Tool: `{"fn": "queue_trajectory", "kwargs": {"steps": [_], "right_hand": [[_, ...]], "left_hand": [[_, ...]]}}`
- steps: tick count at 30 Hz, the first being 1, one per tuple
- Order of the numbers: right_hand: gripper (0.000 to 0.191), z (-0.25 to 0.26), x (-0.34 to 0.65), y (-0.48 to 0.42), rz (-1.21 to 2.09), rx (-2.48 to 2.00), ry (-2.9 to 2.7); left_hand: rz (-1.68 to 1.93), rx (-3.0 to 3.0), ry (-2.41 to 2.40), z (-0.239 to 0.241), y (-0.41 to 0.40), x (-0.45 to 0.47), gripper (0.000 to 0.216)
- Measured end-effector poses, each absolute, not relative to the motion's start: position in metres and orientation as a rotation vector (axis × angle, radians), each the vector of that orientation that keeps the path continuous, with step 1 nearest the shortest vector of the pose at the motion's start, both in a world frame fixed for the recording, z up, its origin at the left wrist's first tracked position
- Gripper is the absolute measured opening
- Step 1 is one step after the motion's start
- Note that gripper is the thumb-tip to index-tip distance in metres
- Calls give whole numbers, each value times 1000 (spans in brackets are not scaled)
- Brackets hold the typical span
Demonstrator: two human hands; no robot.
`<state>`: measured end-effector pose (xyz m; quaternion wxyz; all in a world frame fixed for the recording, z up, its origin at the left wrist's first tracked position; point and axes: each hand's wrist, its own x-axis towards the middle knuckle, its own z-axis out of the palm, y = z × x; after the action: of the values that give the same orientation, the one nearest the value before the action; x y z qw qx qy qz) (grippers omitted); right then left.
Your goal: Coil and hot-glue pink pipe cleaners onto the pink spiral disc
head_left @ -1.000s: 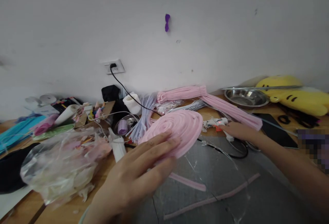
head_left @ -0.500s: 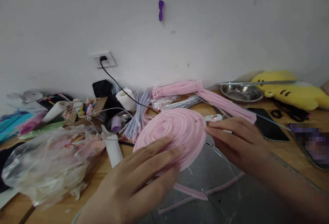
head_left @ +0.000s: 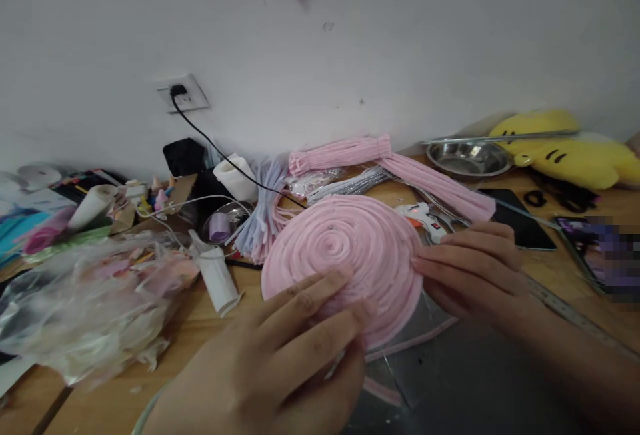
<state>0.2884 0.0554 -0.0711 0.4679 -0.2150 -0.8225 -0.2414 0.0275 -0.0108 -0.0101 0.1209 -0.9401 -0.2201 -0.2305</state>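
A pink coiled pipe-cleaner disc is held tilted in front of me, its spiral face up. My left hand grips its near side, fingers spread over the top and the thumb mostly hidden below. With fingertips pressed together, my right hand pinches the disc's right edge. Below the disc, a loose pink pipe-cleaner length lies over a dark grey mat. Just behind the right hand, a white glue gun rests on the table.
Pink pipe-cleaner bundles lie along the wall, near a metal bowl and yellow plush toy. A crumpled plastic bag and white roll lie left. A black cord hangs from a wall socket. A phone lies right.
The disc has turned flatter toward me, showing more of its spiral face. My right hand has shifted slightly right and down with its edge. The camera view has tilted downward.
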Motion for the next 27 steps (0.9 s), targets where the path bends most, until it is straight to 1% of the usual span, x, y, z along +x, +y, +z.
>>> {"fn": "queue_trajectory", "kwargs": {"steps": [2,4,7,12,17,20,24,27], "right_hand": [[14,-78,290,55,-618,-506,-1971],[14,-83,293,55,-618,-530,-1956],[19,-84,296,53,-635,-560,-2009],[29,-72,296,52,-724,-385,-2071],[23,-70,296,49,-620,-462,-2091],[23,-73,294,47,-628,-467,-2117],[12,-72,289,47,-598,-502,-2112],[12,-70,288,46,-574,-494,-2109]], "left_hand": [[-637,-2780,-653,-13,-14,27,18],[-635,-2813,-687,-14,-16,28,18],[-633,-2857,-713,-15,-16,27,19],[-646,-2918,-761,-15,-12,26,29],[-634,-2957,-781,-13,-9,30,27],[-656,-2926,-779,-8,-8,34,26],[-688,-2873,-841,-3,-8,37,23],[-684,-2895,-842,-3,-9,37,21]]}}
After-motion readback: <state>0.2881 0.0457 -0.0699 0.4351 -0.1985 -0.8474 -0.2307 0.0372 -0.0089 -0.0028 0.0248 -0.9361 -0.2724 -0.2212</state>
